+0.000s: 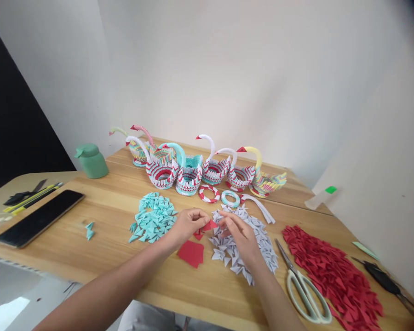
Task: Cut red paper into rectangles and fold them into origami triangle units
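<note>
Your left hand (193,221) pinches a small red paper piece (210,225) between thumb and fingertips; your right hand (240,233) sits at three o'clock to it with its fingers loosely spread, though I cannot tell whether one tip brushes the paper.

The piece looks partway through folding, by my judgement; seven swans stand assembled at twelve o'clock, the white-necked swan (162,174) among them; flat red paper (191,253) lies unfolded at seven o'clock, so more could be folded.

The piece itself is plain, matt red and roughly pointed, held just above the table (124,259); its creases are too small to read.

Farther out, turquoise paper triangles (158,219) heap at nine o'clock; lilac paper triangles (227,248) spread at four, partly beneath your right hand; the scissors (294,269) lie beyond them; red paper triangles (331,271) pile between three and four; the red-and-white ring (209,201) rests at twelve.
</note>
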A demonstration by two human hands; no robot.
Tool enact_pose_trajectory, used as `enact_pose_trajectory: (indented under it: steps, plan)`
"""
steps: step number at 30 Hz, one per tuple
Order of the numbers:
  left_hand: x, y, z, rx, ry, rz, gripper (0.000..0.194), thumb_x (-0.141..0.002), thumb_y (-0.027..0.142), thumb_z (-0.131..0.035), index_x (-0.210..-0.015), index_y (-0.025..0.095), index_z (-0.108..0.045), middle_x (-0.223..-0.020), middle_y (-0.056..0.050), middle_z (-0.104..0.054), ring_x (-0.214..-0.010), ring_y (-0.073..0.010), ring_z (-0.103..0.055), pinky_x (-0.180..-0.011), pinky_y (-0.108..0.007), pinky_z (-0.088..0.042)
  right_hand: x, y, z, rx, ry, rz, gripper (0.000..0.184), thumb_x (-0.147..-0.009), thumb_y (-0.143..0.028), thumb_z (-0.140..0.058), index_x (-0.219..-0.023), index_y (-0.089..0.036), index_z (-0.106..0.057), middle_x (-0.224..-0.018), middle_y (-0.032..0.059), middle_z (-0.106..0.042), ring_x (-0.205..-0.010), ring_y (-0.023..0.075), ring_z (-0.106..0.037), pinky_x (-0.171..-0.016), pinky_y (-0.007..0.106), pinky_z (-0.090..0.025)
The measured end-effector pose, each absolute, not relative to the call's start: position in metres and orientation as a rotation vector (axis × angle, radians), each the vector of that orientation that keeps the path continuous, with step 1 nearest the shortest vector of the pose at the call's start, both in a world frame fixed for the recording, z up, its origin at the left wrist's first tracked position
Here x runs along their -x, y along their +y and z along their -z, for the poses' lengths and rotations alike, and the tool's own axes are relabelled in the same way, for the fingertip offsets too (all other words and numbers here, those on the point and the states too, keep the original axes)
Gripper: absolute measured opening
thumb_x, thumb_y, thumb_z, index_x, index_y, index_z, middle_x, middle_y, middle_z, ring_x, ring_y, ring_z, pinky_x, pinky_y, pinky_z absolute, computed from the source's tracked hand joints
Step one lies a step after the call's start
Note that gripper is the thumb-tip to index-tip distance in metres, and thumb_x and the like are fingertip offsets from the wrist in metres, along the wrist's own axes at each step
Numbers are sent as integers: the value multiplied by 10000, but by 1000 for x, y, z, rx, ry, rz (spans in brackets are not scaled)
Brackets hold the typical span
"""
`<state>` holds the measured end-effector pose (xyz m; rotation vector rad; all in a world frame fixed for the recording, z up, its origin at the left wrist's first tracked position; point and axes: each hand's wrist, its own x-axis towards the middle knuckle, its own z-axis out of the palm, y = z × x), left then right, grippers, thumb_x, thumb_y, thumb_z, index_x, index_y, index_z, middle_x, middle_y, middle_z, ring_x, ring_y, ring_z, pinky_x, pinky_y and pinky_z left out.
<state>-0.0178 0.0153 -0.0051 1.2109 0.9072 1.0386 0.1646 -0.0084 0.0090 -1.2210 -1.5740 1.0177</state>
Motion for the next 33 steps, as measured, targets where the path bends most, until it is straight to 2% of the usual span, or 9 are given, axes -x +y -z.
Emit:
enact_pose_trajectory:
  steps: [5,7,18,25,29,33]
  plan:
    - [15,13,9,-1268,861,-1004,382,-707,491,-660,-711,114,-600,-570,8,-542,-480,-68,-438,-480,-197,-374,-160,-7,-4,1200,-1585,-1204,326,-857,-474,-536,-774,-179,-647,-632,1,-606,-545,145,-567,-535,257,-482]
    - [15,13,10,-1295,861,-999,378,-721,486,-648,-720,111,-603,-581,4,-546,-491,-69,-437,-478,-194,-366,-158,-7,-3,1220,-1591,-1198,313,-844,-462,-553,-727,-179,-618,-597,-16,-582,-523,134,-548,-524,243,-459]
    - [11,11,10,-1387,940,-954,236,-734,357,-618,-713,127,-570,-581,8,-541,-498,-81,-452,-485,-192,-348,-157,-10,-11,1347,-1722,-885,225,-855,-359,-520,-720,-203,-609,-552,-39,-583,-530,137,-535,-526,229,-404]
    - [9,6,12,-1543,872,-940,131,-772,248,-571,-726,128,-597,-635,-6,-580,-547,-89,-458,-519,-193,-322,-158,-11,-9,1333,-1679,-849,216,-841,-362,-547,-699,-201,-573,-601,-29,-585,-562,139,-525,-551,230,-408]
    - [9,5,12,-1551,848,-927,159,-784,255,-571,-708,122,-613,-620,-5,-573,-516,-77,-408,-495,-196,-280,-159,-10,-10,1315,-1653,-841,237,-846,-377,-545,-699,-192,-569,-609,-28,-555,-576,135,-499,-553,226,-394]
    - [10,6,10,-1444,821,-944,180,-785,286,-586,-707,124,-601,-647,-21,-613,-544,-87,-475,-517,-195,-329,-161,-12,-13,1242,-1664,-944,295,-892,-431,-467,-760,-194,-579,-628,-22,-540,-592,139,-502,-564,230,-406]
